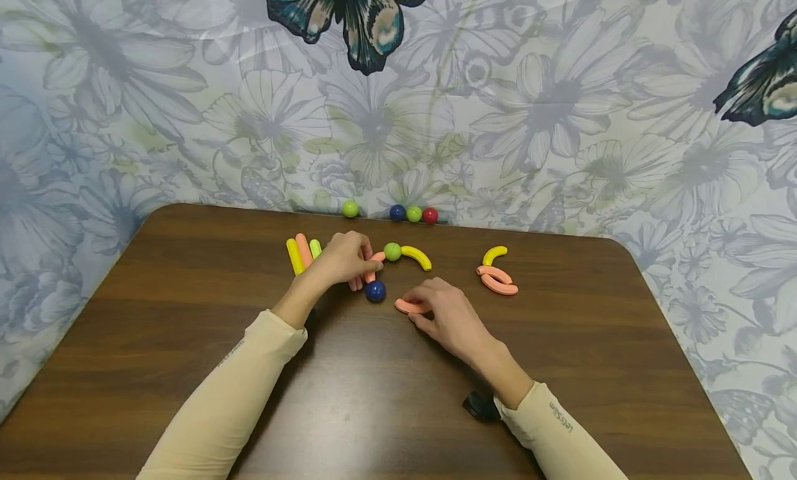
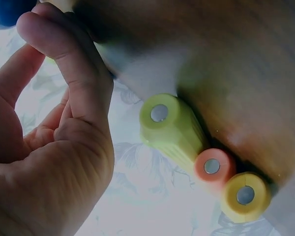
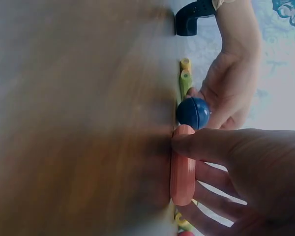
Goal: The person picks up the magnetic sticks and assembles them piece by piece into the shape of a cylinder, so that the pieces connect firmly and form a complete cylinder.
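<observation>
While the left hand [image 1: 346, 257] is curling its grip around a short pink rod [image 1: 376, 264] just above the blue ball [image 1: 376, 290], the right hand [image 1: 450, 315] is pinching a curved pink piece [image 1: 411, 306] flat on the bench [image 1: 187, 328], just right of that ball. Honestly, the ball is looking risky: it's sitting loose between both grips, so a nudge could be sending it rolling, or the magnets snapping crooked.

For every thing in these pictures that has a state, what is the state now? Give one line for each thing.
left hand: fingers curled round a pink stick between two balls
right hand: pinches a curved pink stick flat on the table
blue ball: at the pink stick's near end
green ball: joined to a curved yellow stick
three straight sticks: lying side by side, untouched
</observation>
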